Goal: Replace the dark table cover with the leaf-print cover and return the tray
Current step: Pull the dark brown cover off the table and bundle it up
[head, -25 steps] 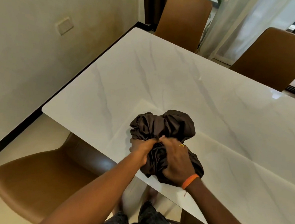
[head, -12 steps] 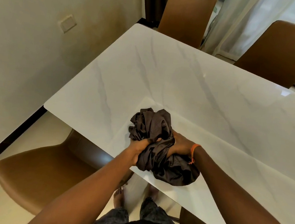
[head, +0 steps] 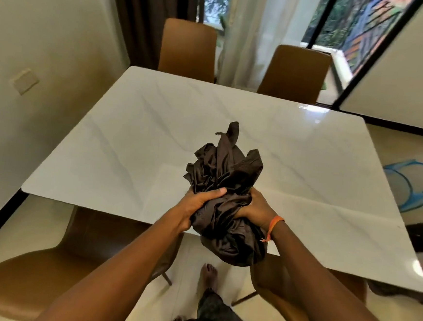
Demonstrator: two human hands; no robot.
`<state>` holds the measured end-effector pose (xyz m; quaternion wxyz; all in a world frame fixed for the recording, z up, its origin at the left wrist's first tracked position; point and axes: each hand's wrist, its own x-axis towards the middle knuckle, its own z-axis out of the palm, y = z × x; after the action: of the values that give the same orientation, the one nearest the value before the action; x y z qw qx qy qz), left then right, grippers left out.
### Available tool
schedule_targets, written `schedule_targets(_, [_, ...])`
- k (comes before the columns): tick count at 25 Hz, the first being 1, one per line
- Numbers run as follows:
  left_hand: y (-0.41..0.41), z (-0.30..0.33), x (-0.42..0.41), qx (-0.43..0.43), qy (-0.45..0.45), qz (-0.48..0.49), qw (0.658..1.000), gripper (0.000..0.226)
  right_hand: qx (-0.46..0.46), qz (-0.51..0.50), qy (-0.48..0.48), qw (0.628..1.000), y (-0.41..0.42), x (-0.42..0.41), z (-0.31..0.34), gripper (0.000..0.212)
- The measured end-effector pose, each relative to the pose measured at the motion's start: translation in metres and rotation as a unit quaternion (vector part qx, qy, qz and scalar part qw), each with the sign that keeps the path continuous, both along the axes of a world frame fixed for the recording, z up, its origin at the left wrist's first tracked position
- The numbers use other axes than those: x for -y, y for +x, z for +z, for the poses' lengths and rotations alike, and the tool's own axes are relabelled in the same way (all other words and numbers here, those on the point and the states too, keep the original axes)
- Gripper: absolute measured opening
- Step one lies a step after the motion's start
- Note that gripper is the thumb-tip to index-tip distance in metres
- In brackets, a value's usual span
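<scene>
Whereas half a second ago the dark table cover (head: 223, 199) sat bunched low against the white marble table (head: 156, 140) with the view tilted down toward the near corner, it is now lifted clear of the table and held over the near edge, part of the bundle hanging below that edge, and the view has swung up to take in the whole table, two brown chairs (head: 189, 47) at the far side, the curtains and the window. One loose end of the cloth now sticks up above the bundle. Both hands are closed tight on the crumpled cloth. The left hand (head: 196, 206) wraps it from the left, thumb across the top and pressed into the folds. The right hand (head: 256, 209), with an orange band (head: 273, 224) at the wrist, clamps it from the right, fingers buried in the cloth. A bare foot (head: 209, 274) shows on the pale floor below.
</scene>
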<state>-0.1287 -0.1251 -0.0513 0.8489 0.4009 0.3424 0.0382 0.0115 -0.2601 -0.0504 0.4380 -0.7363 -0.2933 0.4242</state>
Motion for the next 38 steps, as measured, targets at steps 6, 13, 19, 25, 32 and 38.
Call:
schedule_targets(6, [-0.002, 0.024, 0.094, 0.093, 0.018, -0.111, 0.989, 0.071, 0.055, -0.121, 0.030, 0.991, -0.040, 0.123, 0.035, 0.080])
schedule_targets(13, [0.055, 0.056, 0.251, 0.112, 0.052, -0.213, 0.969, 0.072, 0.098, -0.238, 0.040, 0.965, -0.027, 0.298, 0.064, 0.078])
schedule_targets(19, [0.138, 0.080, 0.419, 0.117, 0.041, -0.280, 0.952, 0.070, 0.092, -0.289, 0.064, 0.951, 0.033, 0.471, 0.090, 0.074])
schedule_targets(25, [0.197, 0.079, 0.532, 0.117, 0.019, -0.302, 0.946, 0.071, 0.071, -0.302, 0.045, 0.950, 0.086, 0.585, 0.097, 0.071])
schedule_targets(32, [0.327, 0.059, 0.611, 0.070, 0.008, -0.339, 0.938, 0.066, 0.051, -0.287, 0.042, 0.956, 0.228, 0.668, 0.076, 0.072])
schedule_targets(38, [0.458, 0.057, 0.642, 0.064, -0.036, -0.317, 0.946, 0.049, 0.033, -0.270, 0.029, 0.962, 0.372, 0.695, 0.069, 0.073])
